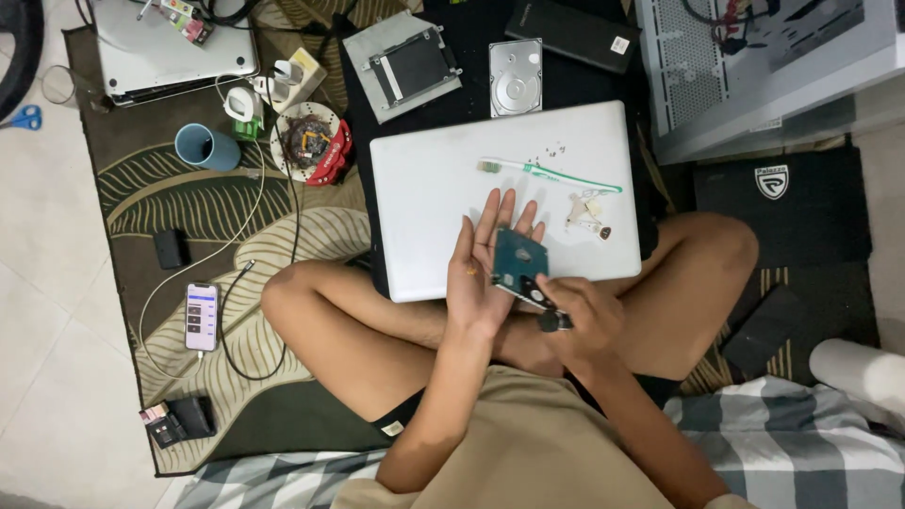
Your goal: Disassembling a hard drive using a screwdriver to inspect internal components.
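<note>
My left hand point(483, 269) is palm-up with fingers spread, propping a small teal circuit-board drive point(519, 257) against its fingers. My right hand point(586, 316) grips a black-handled screwdriver point(551, 319) whose tip meets the drive's lower edge. Both hands hover over my crossed legs, at the near edge of a closed white laptop point(424, 203). On the laptop lie a green-and-white toothbrush point(556, 175), tiny screws point(550, 151) and a small metal bracket point(586, 215).
On the patterned mat point(189, 198): a phone on a cable point(201, 316), blue mug point(206, 148), round red-rimmed part point(308, 142), a bare hard drive point(516, 77), drive caddy point(405, 66), black box point(573, 33), second laptop point(170, 47), white computer case point(764, 66).
</note>
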